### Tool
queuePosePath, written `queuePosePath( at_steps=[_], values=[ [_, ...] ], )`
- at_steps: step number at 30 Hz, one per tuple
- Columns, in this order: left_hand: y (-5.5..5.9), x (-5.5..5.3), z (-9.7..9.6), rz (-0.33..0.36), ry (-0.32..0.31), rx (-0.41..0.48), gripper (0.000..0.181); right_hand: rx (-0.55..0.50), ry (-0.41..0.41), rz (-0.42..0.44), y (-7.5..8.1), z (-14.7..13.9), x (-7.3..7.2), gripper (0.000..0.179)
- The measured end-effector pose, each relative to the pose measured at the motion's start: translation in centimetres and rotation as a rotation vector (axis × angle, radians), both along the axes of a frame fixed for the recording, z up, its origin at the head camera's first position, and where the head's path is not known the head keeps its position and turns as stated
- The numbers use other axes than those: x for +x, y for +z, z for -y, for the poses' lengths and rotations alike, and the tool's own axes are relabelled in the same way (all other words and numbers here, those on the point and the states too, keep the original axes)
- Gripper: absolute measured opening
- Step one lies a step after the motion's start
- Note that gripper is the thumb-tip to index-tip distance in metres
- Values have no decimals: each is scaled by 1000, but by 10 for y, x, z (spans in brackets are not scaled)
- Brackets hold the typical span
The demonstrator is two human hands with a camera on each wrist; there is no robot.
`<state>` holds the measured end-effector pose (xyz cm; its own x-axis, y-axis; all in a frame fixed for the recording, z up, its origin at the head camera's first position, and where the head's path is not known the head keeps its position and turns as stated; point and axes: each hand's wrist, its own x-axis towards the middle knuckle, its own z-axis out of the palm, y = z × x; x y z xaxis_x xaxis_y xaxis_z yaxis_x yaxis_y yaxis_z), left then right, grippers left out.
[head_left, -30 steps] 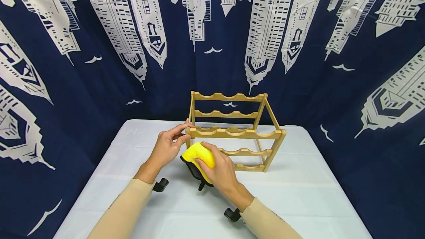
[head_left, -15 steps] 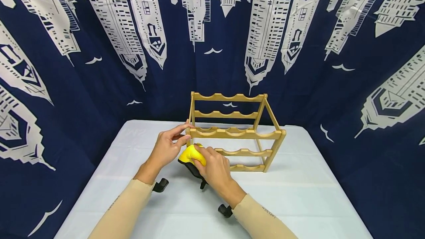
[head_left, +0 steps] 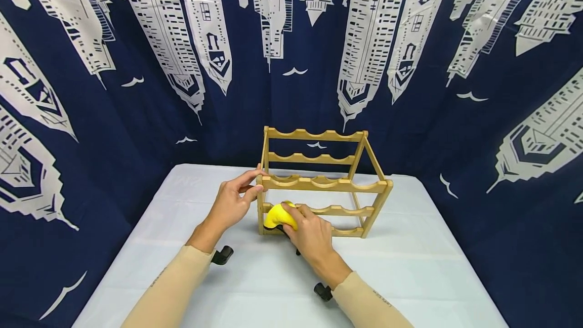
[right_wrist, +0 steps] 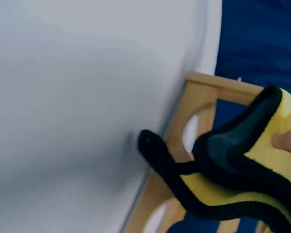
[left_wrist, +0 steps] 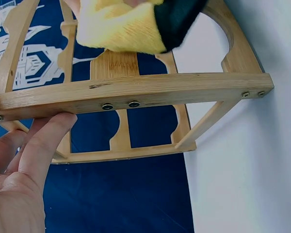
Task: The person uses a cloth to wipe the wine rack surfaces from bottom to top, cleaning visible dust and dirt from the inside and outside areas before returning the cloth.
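Observation:
A light wooden rack [head_left: 337,185] with scalloped rails, like a wine rack, stands on the table. At its front left upright my left hand [head_left: 231,204] holds on near the top corner. In the left wrist view, the fingertips of that hand [left_wrist: 36,160] lie along the post [left_wrist: 184,90]. My right hand [head_left: 311,237] grips a folded yellow cloth [head_left: 280,217] at the left part of the middle front rail. Dark grey backing and black edging show on the cloth [right_wrist: 228,155] in the right wrist view, where one black-edged corner hangs loose.
White cloth covers the table [head_left: 423,267]. A navy curtain [head_left: 300,100] printed with white buildings hangs behind the rack and at both sides. Black wrist mounts [head_left: 222,255] stick out from the sleeves.
My right hand first moved left with the cloth, then back right, so the cloth now overlaps the middle front rail. The left hand keeps its hold and the rack stays put.

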<state>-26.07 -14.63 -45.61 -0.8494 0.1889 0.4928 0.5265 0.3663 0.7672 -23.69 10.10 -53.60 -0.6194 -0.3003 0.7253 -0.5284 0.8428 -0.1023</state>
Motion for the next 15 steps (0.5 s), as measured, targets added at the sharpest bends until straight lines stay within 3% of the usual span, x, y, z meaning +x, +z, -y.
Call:
queuePosePath(
  at_steps=[5, 15],
  values=[
    [1, 1, 0, 11, -13, 7, 35, -28, -20, 61, 11, -12, 2, 59],
    [0, 1, 1, 48, -20, 33, 36, -232, -21, 161, 15, -28, 0, 50]
  ],
)
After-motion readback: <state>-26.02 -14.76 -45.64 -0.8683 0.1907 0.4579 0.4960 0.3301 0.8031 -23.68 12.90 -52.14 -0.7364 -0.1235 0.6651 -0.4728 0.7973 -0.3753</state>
